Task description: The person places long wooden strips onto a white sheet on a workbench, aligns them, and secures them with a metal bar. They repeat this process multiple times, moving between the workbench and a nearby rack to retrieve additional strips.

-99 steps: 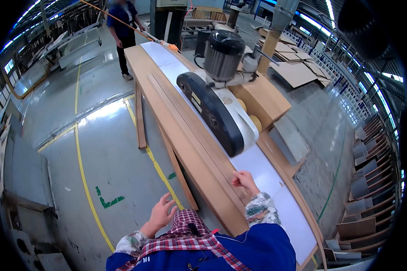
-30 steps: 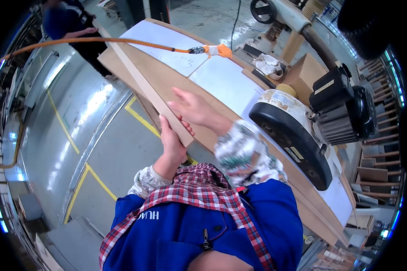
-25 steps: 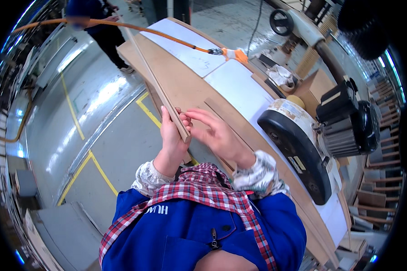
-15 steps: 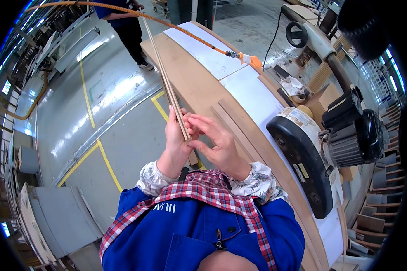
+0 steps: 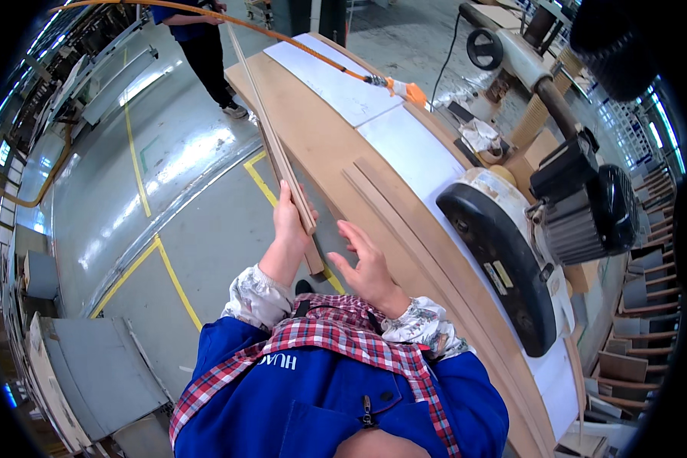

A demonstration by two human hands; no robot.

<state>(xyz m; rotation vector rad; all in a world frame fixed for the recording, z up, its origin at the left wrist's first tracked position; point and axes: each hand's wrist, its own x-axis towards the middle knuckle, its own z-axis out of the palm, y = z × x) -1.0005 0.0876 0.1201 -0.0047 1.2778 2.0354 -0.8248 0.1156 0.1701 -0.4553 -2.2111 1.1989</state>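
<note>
A worker's left hand (image 5: 288,223) grips the near end of a long wooden strip (image 5: 301,204) at centre frame, its far end near a co-worker (image 5: 199,65) at upper left. The empty right hand (image 5: 372,271) is parted just beside it. The step appears to be supporting the strip; steadying it would call for both hands.

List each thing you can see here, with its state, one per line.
Wooden strip: held near one end
Left hand: fingers closed around that strip
Right hand: open, off the strip
Loose strips: lying on worktable
White panels: lying flat
Power feeder: running or stopped, cannot tell
Orange hose: uncoiled
Co-worker: standing
</note>
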